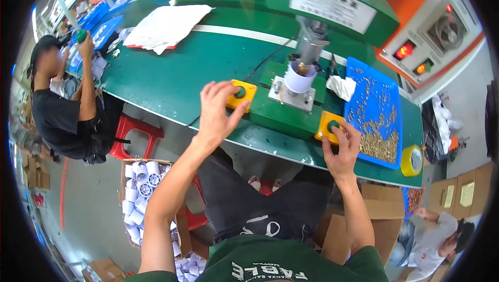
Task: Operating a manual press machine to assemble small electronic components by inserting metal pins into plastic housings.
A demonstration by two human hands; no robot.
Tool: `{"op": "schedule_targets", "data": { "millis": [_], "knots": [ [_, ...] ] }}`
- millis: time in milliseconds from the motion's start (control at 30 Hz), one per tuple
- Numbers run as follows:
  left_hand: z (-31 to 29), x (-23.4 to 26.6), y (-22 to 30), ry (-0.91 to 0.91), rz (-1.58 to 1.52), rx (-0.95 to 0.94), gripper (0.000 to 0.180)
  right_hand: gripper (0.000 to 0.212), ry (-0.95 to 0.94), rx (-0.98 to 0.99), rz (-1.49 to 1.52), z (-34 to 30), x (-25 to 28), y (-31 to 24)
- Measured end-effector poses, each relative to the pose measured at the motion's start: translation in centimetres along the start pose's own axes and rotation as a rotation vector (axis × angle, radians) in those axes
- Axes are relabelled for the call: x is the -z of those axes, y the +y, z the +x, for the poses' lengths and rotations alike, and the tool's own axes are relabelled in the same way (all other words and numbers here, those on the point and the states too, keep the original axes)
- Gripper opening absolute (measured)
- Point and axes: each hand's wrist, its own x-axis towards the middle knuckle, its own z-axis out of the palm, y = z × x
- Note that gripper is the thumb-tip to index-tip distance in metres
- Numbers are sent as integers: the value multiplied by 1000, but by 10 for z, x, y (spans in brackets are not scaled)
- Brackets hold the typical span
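Observation:
My left hand (214, 111) reaches over a yellow button box (248, 98), its fingers spread and touching or just above the green button (239, 92). My right hand (343, 150) is at a second yellow button box (323, 131), thumb and fingers apart, fingertips at its green button (333, 125). Neither hand holds anything. Between the boxes stands a green press (311, 48). A white plastic cylindrical part (300, 78) sits upright on its metal fixture plate (278, 92), beneath the press head. A brass-coloured piece (302, 67) shows inside the part.
A blue tray (396, 126) of small brass pieces lies right of the press, near a crumpled white cloth (341, 88) and yellow tape roll (411, 160). A carton of white parts (136, 199) stands at lower left. Co-workers (65, 105) sit left and at lower right.

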Motion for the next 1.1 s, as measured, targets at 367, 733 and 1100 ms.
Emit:
{"op": "schedule_targets", "data": {
  "millis": [367, 733, 1100],
  "knots": [
    [56, -24, 37, -114, -333, 211, 90, 40, -18, 6, 0, 6, 0, 0],
    [93, -54, 70, -91, -558, 326, 61, 37, -26, -26, 11, 6, -2, -5],
    [44, 11, -107, 284, 117, 566, 64, 35, -53, -19, -31, 7, 3, -4]
  ]
}}
